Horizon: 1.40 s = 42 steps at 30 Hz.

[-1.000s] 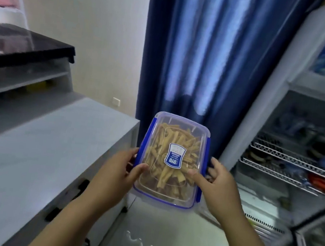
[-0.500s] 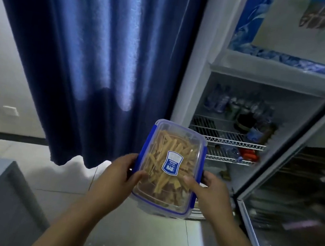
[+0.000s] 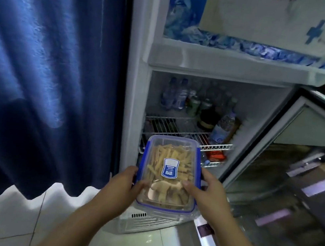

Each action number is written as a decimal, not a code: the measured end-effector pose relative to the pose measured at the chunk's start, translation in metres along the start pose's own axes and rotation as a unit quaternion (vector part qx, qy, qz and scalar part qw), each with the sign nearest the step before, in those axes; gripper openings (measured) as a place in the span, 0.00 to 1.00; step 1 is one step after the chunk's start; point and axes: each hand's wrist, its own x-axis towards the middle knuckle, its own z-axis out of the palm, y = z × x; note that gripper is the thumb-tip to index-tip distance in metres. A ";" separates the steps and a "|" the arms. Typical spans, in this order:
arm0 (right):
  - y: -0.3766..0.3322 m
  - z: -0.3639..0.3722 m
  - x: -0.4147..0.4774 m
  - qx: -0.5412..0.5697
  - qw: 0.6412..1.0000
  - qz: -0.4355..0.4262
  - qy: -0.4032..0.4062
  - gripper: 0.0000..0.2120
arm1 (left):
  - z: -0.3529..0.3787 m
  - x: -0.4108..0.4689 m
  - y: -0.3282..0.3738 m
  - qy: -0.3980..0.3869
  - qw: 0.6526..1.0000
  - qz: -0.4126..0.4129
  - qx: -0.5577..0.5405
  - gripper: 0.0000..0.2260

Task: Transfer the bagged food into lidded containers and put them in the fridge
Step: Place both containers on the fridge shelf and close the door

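Note:
A clear lidded container [image 3: 169,172] with blue clips and a blue label holds yellowish strips of food. I carry it level in front of me with both hands. My left hand [image 3: 121,188] grips its left side and my right hand [image 3: 209,191] grips its right side, thumbs on the lid. Straight ahead stands the fridge [image 3: 137,102] with its compartment open. A wire shelf [image 3: 179,130] inside is partly bare on the left, just beyond the container's far end.
Bottles and cans [image 3: 192,102] crowd the back and right of the wire shelf. The glass fridge door [image 3: 300,185] is swung open on the right. A dark blue curtain [image 3: 45,67] hangs at the left. White floor tiles [image 3: 16,223] lie below.
The view has swung right from the grey counter to the fridge, which is much closer now. The container stays held in both hands.

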 end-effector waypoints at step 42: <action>0.019 0.026 0.321 -0.436 0.827 -0.129 -0.330 0.28 | 0.011 0.188 0.020 0.384 0.902 -0.198 -0.007 0.08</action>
